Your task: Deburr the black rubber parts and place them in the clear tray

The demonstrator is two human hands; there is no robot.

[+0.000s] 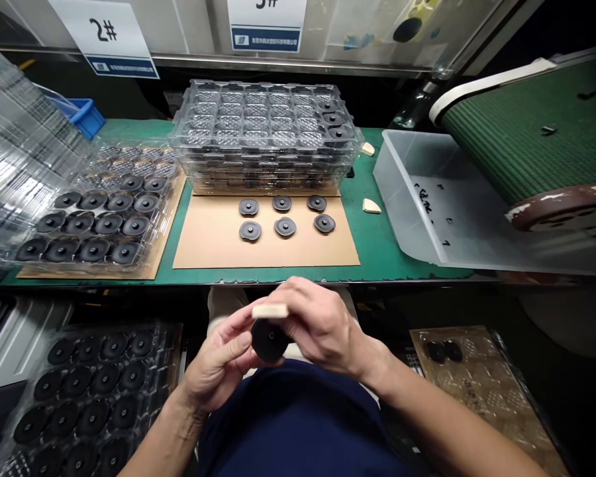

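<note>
In front of my body, my left hand (213, 371) is closed around the edge of a round black part (268, 343) with a small ring at its centre. My right hand (328, 328) grips a small cream-coloured block (270, 311), which lies across the top edge of that part. Fingers of the right hand cover part of the block, and its image is slightly blurred. Beyond my hands, several similar dark discs (285, 227) lie in two rows on a cardboard sheet (203, 248). Two more cream pieces (371, 207) rest on the green table to the right.
Stacked clear trays (263, 149) stand behind the cardboard. A tray of discs (94, 222) is at left, another tray (89, 397) lower left. At right, a translucent bin (412, 212) sits beneath a green conveyor belt (536, 132). A partly filled tray (496, 397) lies lower right.
</note>
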